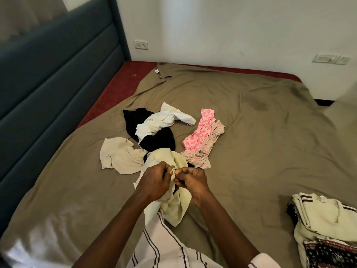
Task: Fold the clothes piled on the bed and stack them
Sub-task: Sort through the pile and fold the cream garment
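A pale yellow garment (pixel 174 207) hangs bunched above the bed in front of me. My left hand (pixel 154 181) and my right hand (pixel 191 180) both pinch its upper edge, close together. Behind them lies the loose pile: a cream cloth (pixel 117 154), a black garment (pixel 158 142), a white shirt (pixel 162 120) and a pink patterned piece (pixel 202 132). At the right edge sits a stack of folded clothes (pixel 324 219), a cream striped top uppermost.
An olive-brown sheet (pixel 260 132) covers the bed, with the red mattress (pixel 116 89) bare at the far left. A dark blue padded headboard (pixel 48 84) runs along the left. White walls with sockets stand behind.
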`<state>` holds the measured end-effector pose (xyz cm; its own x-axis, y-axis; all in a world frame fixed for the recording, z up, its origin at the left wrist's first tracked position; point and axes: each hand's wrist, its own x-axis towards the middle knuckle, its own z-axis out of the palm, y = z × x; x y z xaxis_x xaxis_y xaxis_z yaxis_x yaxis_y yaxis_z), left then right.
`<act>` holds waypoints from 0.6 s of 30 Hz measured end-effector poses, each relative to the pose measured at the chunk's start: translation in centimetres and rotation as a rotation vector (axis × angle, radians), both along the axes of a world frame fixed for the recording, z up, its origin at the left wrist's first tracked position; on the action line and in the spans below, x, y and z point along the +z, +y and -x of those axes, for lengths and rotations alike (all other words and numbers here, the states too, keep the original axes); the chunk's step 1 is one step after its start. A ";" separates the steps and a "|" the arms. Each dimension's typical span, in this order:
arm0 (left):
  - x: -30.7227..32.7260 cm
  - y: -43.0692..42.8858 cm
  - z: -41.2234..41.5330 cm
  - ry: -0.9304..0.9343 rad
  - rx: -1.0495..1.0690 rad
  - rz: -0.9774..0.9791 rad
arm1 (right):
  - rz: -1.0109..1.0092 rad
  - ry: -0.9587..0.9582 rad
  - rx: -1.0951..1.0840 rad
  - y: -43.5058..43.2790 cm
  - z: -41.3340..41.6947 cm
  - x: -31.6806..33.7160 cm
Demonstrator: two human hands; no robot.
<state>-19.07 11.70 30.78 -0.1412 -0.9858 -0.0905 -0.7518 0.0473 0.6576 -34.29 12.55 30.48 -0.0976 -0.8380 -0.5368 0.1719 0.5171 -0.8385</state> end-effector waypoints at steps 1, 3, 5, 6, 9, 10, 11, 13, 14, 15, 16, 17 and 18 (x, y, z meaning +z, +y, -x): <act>0.0 0.0 0.2 0.025 0.044 -0.025 | 0.039 0.085 0.015 -0.1 -0.1 -0.1; -0.1 0.0 0.6 0.107 0.147 -0.094 | 0.089 0.221 0.031 0.0 -0.4 -0.1; -0.1 0.0 0.7 0.088 0.156 -0.089 | 0.099 0.309 0.039 0.2 -0.6 0.0; -0.2 0.0 0.7 0.069 0.132 -0.096 | 0.097 0.332 0.053 0.3 -0.7 0.0; -0.9 -0.5 -0.5 0.220 0.073 -0.182 | 0.051 0.222 0.048 0.1 -0.4 -0.4; -1.1 -0.4 -0.8 0.326 0.104 -0.210 | 0.005 0.139 0.028 -0.1 -0.5 -0.3; -1.2 -0.3 -0.9 0.402 0.152 -0.219 | -0.030 0.078 0.011 -0.3 -0.6 -0.3; -1.5 0.2 -0.7 0.470 0.217 -0.208 | -0.034 0.073 -0.010 -0.5 -0.7 -0.5; -1.6 0.4 -0.5 0.494 0.233 -0.211 | -0.016 0.092 -0.015 -0.7 -0.7 -0.5; -1.8 0.6 -0.3 0.522 0.232 -0.223 | 0.001 0.105 -0.014 -0.7 -0.6 -0.5; -2.0 0.7 -0.3 0.539 0.229 -0.228 | 0.010 0.105 -0.007 -0.8 -0.5 -0.5; -2.3 0.6 -0.4 0.532 0.228 -0.211 | 0.012 0.098 0.003 -0.9 -0.4 -0.5; -2.5 0.6 -0.6 0.506 0.226 -0.182 | 0.003 0.092 0.013 -1.0 -0.3 -0.7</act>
